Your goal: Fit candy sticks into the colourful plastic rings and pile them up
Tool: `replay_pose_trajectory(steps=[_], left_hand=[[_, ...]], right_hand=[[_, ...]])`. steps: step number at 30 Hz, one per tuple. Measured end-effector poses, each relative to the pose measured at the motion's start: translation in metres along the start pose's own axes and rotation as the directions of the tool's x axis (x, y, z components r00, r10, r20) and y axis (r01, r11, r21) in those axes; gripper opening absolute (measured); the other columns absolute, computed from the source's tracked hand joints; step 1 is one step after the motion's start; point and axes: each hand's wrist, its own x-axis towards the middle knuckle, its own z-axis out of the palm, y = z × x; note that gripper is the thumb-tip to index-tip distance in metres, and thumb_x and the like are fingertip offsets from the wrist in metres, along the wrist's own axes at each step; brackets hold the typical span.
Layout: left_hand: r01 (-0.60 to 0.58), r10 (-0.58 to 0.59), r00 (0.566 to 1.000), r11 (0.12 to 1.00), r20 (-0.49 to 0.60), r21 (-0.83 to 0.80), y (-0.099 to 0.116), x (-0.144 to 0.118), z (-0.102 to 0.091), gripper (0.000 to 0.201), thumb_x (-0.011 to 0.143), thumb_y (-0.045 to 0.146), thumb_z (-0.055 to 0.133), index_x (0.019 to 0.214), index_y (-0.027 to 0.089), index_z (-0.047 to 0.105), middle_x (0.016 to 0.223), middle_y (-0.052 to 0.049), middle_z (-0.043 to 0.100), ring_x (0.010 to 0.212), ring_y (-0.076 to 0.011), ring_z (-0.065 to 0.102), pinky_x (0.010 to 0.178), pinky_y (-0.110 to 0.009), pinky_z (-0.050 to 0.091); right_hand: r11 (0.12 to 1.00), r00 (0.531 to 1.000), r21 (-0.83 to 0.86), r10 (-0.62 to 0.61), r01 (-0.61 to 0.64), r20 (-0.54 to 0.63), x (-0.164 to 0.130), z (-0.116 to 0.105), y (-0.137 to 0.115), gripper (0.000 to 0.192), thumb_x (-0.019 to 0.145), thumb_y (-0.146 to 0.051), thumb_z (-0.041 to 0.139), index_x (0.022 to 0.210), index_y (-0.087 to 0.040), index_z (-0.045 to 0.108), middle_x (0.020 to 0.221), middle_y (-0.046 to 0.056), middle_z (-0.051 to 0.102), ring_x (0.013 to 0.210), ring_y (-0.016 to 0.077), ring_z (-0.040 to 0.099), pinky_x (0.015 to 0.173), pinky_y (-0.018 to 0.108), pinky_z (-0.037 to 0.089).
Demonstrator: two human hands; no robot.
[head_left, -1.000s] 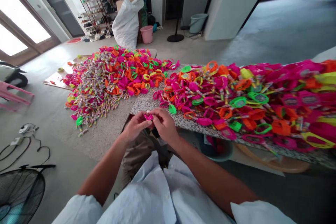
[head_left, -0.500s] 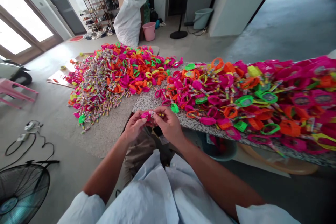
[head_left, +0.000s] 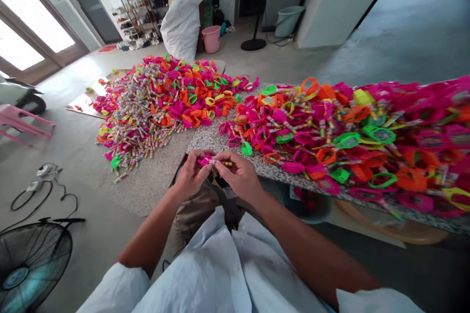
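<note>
The left hand pinches a small pink toy band while the right hand presses a thin candy stick against it, both sets of fingers clamped on their piece just off the near edge of the tabletop (heaped with bright bands). This looks like the fitting step. The next move calls for lining the stick up squarely with the band's slot before pushing.

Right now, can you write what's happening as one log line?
left hand: holds pink toy piece | right hand: holds candy roll against it | pile of bright toy watches: on stone slab
</note>
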Motion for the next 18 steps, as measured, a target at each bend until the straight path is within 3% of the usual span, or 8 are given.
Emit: replay_pose_trajectory(steps=[6, 10, 18], left_hand=[[-0.154, 0.125, 0.984, 0.955, 0.128, 0.253, 0.005, 0.002, -0.007, 0.041, 0.107, 0.026, 0.06, 0.145, 0.022, 0.046, 0.142, -0.016, 0.06, 0.131, -0.0216, 0.061, 0.112, -0.039, 0.05], [-0.266, 0.208, 0.956, 0.912, 0.208, 0.313, 0.012, 0.007, -0.009, 0.038, 0.107, 0.024, 0.058, 0.143, 0.018, 0.052, 0.14, -0.018, 0.059, 0.135, -0.023, 0.059, 0.114, -0.04, 0.05], [-0.321, 0.22, 0.939, 0.836, 0.263, 0.445, 0.018, 0.009, -0.008, 0.032, 0.105, 0.027, 0.061, 0.135, 0.017, 0.054, 0.126, -0.016, 0.064, 0.117, -0.0214, 0.066, 0.101, -0.035, 0.057]], right_hand=[[0.998, 1.0, -0.066, -0.011, 0.012, 0.016, 0.0, -0.005, 0.002, 0.02, 0.095, -0.037, 0.069, 0.102, -0.019, 0.072, 0.088, 0.003, 0.072, 0.077, 0.0146, 0.067, 0.069, 0.026, 0.053], [0.99, 0.999, -0.136, -0.021, 0.025, 0.033, 0.0, -0.009, -0.003, 0.018, 0.094, -0.035, 0.068, 0.099, -0.018, 0.071, 0.086, 0.003, 0.072, 0.073, 0.0137, 0.067, 0.065, 0.024, 0.052], [0.973, 0.989, -0.229, 0.022, 0.013, 0.149, 0.006, -0.019, -0.013, 0.016, 0.094, -0.032, 0.067, 0.1, -0.019, 0.072, 0.087, 0.003, 0.074, 0.075, 0.0143, 0.07, 0.067, 0.024, 0.053]])
